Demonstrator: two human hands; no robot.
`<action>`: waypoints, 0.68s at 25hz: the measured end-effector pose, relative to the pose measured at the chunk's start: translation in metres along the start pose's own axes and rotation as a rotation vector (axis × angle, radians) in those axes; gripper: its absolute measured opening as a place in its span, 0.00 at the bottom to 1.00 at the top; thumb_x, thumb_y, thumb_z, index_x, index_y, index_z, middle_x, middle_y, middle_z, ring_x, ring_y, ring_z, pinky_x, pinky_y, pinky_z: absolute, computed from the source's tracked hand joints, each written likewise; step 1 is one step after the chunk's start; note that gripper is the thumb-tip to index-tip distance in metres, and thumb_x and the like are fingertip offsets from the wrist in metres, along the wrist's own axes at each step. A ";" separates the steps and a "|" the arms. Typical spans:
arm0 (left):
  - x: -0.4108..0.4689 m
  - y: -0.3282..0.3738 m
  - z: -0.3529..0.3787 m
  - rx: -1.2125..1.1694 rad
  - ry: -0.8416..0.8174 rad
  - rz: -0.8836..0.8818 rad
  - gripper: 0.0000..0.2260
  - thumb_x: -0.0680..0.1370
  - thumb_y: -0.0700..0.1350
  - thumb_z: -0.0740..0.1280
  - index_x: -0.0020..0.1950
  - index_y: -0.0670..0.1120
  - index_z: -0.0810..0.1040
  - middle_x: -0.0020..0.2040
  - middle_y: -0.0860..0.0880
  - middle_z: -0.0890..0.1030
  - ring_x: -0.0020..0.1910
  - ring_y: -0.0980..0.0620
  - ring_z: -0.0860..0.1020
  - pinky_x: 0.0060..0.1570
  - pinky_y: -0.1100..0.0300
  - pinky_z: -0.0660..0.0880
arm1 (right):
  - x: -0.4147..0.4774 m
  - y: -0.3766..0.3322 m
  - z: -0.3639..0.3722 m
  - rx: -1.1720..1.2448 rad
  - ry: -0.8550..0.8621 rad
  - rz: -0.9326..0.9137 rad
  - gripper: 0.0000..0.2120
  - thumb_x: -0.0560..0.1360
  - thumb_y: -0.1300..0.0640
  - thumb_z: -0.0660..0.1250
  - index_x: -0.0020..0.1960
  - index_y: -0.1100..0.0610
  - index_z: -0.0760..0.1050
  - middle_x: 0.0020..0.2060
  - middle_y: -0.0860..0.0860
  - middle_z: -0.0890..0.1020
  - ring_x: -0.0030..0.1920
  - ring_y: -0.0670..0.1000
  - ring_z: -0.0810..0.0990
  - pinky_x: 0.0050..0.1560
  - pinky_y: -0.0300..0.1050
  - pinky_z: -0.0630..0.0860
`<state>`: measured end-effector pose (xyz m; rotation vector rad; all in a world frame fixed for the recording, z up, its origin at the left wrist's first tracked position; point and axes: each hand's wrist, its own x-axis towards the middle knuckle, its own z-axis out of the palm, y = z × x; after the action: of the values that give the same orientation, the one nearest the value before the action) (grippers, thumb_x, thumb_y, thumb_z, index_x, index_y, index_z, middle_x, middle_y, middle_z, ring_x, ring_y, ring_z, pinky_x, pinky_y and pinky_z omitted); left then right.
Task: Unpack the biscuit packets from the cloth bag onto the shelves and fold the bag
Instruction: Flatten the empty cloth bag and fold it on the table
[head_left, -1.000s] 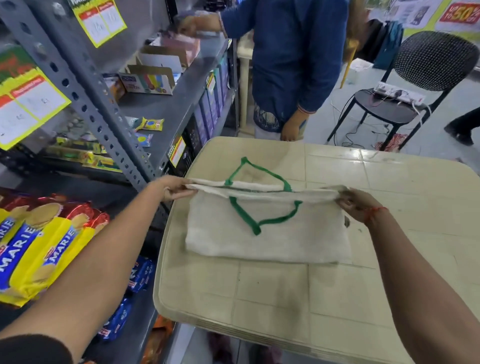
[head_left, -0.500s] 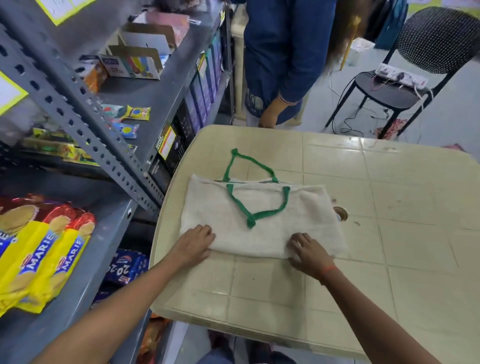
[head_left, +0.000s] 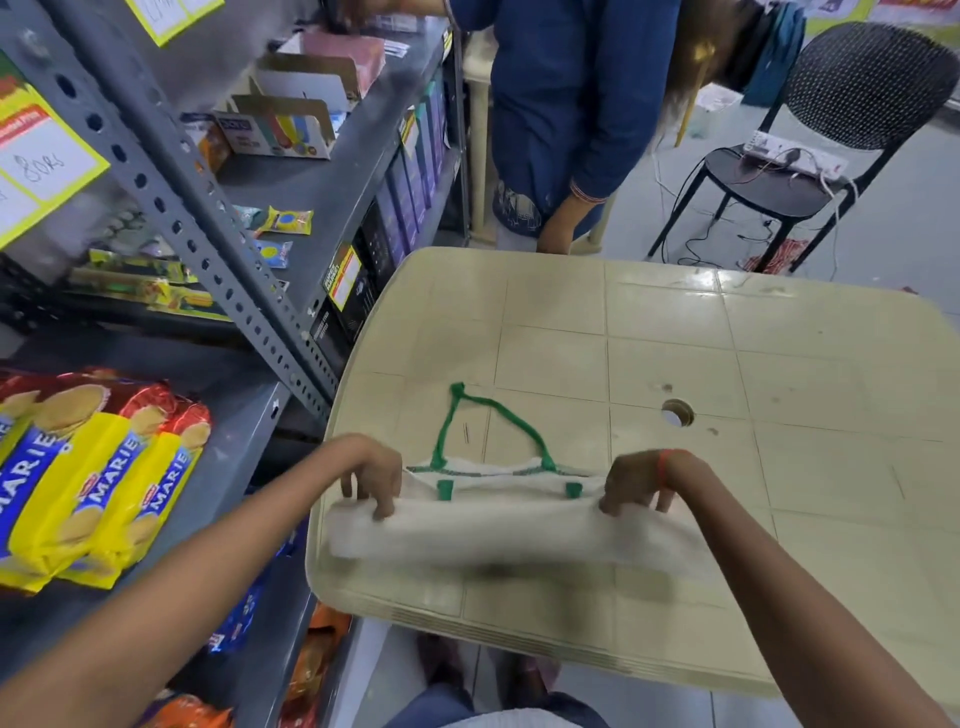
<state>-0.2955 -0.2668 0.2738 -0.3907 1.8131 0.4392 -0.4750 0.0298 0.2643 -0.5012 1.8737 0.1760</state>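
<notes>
A white cloth bag (head_left: 509, 525) with green handles lies folded into a long strip near the front edge of the beige table (head_left: 675, 364). My left hand (head_left: 371, 480) pinches its left end and my right hand (head_left: 641, 480) pinches its right end, both lifting the near fold. One green handle loop (head_left: 488, 421) lies flat on the table beyond the bag. Several yellow Marie biscuit packets (head_left: 98, 483) lie on the grey shelf (head_left: 228, 467) to my left.
A grey slotted rack upright (head_left: 208, 249) stands between shelf and table. Small boxes and sachets fill the upper shelf (head_left: 311, 187). A person in blue (head_left: 566, 104) stands beyond the table. A black chair (head_left: 810, 156) holds a power strip. The table has a hole (head_left: 677, 414).
My hands moved from the bag's near edge to its two ends and lifted the fold toward the handles. The bag is now a narrower strip, closer to the table's front edge.
</notes>
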 end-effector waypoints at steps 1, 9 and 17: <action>-0.003 -0.002 -0.015 -0.028 0.098 0.001 0.07 0.72 0.41 0.70 0.49 0.42 0.82 0.37 0.50 0.75 0.44 0.48 0.74 0.48 0.53 0.77 | -0.005 0.001 -0.010 -0.018 0.113 -0.024 0.12 0.68 0.44 0.66 0.40 0.53 0.77 0.35 0.49 0.78 0.34 0.48 0.77 0.32 0.36 0.74; 0.036 0.008 -0.044 -0.106 0.943 -0.121 0.19 0.79 0.49 0.61 0.68 0.44 0.71 0.66 0.41 0.75 0.65 0.41 0.72 0.61 0.49 0.70 | 0.039 -0.024 -0.014 -0.033 0.981 -0.052 0.23 0.79 0.54 0.56 0.72 0.59 0.61 0.69 0.60 0.71 0.69 0.58 0.69 0.68 0.54 0.66; 0.102 0.033 0.070 0.300 0.833 0.099 0.41 0.73 0.71 0.52 0.78 0.53 0.40 0.80 0.52 0.41 0.79 0.46 0.43 0.73 0.37 0.42 | 0.084 -0.040 0.084 -0.393 0.620 -0.236 0.43 0.72 0.31 0.55 0.77 0.45 0.37 0.78 0.50 0.38 0.78 0.59 0.39 0.71 0.70 0.46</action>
<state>-0.2809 -0.2087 0.1606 -0.2900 2.6700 0.0489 -0.4087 0.0030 0.1613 -1.1425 2.3670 0.2524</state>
